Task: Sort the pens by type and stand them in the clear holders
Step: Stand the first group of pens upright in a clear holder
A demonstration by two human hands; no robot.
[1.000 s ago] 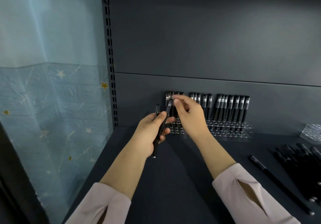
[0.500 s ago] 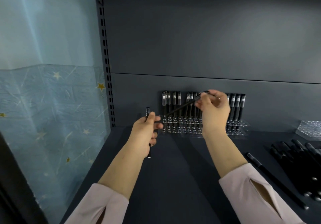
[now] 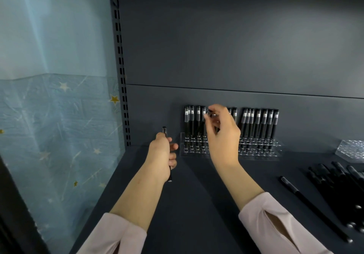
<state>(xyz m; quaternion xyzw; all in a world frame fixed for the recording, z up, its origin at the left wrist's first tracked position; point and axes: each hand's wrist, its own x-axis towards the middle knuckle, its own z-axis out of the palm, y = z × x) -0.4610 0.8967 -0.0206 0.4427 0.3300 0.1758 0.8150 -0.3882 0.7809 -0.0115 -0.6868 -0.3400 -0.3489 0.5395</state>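
The holder stands on the shelf at frame centre, against the back panel. The standing pens occupy its rear holes, upright. The right hand is in front of the holder's middle, with the pinched pen at its fingertips. The left hand is just left of the holder, with the held pen upright in it. The second holder sits at the right edge. The loose pens lie at lower right, the single pen just left of them. The slotted upright borders the panel's left side
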